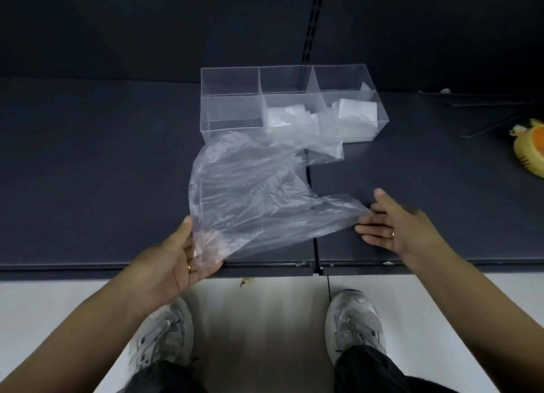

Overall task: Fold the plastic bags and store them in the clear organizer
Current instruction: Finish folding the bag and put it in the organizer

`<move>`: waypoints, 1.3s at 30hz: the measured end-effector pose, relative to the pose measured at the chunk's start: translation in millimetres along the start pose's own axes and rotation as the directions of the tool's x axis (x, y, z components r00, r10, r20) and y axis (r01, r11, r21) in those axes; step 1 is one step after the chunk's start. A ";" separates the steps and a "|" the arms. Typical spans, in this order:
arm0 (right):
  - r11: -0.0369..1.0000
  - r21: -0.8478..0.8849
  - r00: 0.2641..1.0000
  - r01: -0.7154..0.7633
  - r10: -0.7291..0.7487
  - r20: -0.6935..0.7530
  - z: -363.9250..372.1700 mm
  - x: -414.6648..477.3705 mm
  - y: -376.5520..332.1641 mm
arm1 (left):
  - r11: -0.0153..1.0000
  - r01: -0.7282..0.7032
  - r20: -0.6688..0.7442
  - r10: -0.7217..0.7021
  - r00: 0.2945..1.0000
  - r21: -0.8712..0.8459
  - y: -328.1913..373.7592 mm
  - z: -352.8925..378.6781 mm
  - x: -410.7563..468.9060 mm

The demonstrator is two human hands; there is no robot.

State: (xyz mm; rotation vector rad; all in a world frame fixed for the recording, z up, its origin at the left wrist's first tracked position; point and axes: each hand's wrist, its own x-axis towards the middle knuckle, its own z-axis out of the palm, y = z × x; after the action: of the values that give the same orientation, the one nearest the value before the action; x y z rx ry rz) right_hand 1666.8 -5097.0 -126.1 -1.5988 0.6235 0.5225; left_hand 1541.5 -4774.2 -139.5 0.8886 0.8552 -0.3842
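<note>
Left hand (pixel 176 260) grips plastic bag (pixel 250 192); right hand (pixel 394 227) flat, touching its handle

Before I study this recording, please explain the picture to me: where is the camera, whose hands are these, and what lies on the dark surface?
There is no machine here: a person works with bare hands. The camera sits on the person's head and looks down, so you see both arms and, below, the shoes. The left hand holds one corner of a thin plastic bag between thumb and fingers. The right hand is open, its straight fingers at the bag's other corner. Behind, on the dark table, stands a clear organizer with six compartments; folded bags lie in its near middle and near right ones. An orange toy lies at the far right.
</note>
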 end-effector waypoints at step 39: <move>0.628 -0.618 0.790 0.474 -0.613 -0.017 -19.7 29.1 -30.8 | 0.976 -0.070 0.118 0.047 0.992 0.205 48.6 22.8 17.6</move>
State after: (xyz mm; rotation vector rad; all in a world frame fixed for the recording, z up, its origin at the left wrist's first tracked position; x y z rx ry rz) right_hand 1708.6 -5117.1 -120.0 -2.3531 0.0830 0.0469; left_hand 1593.5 -4763.0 -120.3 1.0740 0.6910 -0.4743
